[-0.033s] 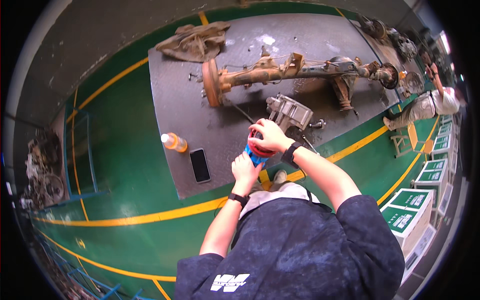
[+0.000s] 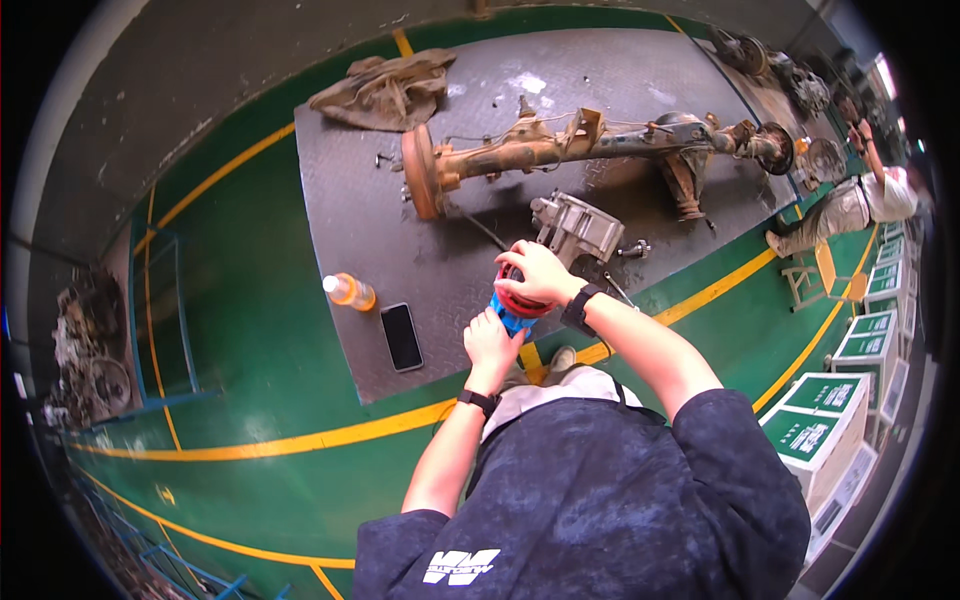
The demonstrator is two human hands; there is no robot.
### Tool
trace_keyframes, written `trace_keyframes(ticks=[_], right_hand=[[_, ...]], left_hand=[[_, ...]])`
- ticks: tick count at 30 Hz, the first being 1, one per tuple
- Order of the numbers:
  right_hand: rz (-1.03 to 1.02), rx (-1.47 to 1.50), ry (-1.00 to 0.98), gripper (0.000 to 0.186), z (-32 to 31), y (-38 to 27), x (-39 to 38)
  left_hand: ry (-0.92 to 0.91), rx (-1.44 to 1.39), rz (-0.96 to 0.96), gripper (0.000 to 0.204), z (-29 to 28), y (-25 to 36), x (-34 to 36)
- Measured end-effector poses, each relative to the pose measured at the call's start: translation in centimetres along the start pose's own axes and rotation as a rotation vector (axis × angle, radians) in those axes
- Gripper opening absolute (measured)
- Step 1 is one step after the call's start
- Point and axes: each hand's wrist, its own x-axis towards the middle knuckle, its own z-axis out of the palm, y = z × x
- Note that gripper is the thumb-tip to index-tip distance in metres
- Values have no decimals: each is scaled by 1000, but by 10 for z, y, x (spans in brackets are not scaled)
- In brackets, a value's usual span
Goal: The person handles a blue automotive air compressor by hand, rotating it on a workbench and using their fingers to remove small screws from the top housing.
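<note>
My right hand (image 2: pixel 535 270) is closed over the red round top of a red-and-blue object (image 2: pixel 522 300) at the table's near edge. My left hand (image 2: pixel 490 345) grips its blue lower part. Just beyond them lies a silver metal housing (image 2: pixel 578 228), with a small gear shaft (image 2: pixel 635 250) and a wrench (image 2: pixel 620 289) to its right. To the left of my hands, an orange drink bottle (image 2: pixel 350 291) stands beside a black phone (image 2: pixel 400 336). What exactly the red-and-blue object is, I cannot make out.
A rusty axle assembly (image 2: pixel 540 152) spans the metal table (image 2: pixel 350 210), below a crumpled cloth (image 2: pixel 385 90). At right are another person (image 2: pixel 850 210), a wooden chair (image 2: pixel 830 275) and a row of white-and-green boxes (image 2: pixel 812 420). Metal parts (image 2: pixel 85 340) stand at far left.
</note>
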Motion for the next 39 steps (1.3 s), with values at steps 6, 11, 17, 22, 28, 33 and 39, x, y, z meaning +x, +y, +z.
trace_keyframes(ticks=[6, 11, 17, 22, 28, 33, 39], right_hand=[[64, 21, -123, 53, -16, -4, 7], [30, -26, -157, 39, -69, 6, -38], [671, 24, -216, 35, -121, 95, -208], [1230, -3, -62, 40, -126, 126, -400], [1826, 310, -313, 44, -113, 97, -560], [1853, 505, -84, 43, -83, 81, -571], [1523, 477, 90, 43, -90, 82, -503]], left_hand=[[13, 1, 11, 63, -2, 1, 4], [9, -27, -28, 62, -6, -3, 3], [65, -70, 48, 60, -7, -2, 4], [2, -95, 28, 58, -17, -2, 9], [-21, -33, 43, 71, 3, -9, 4], [-210, -153, -7, 74, -3, 4, 7], [-202, -451, 35, 87, 19, -17, 0]])
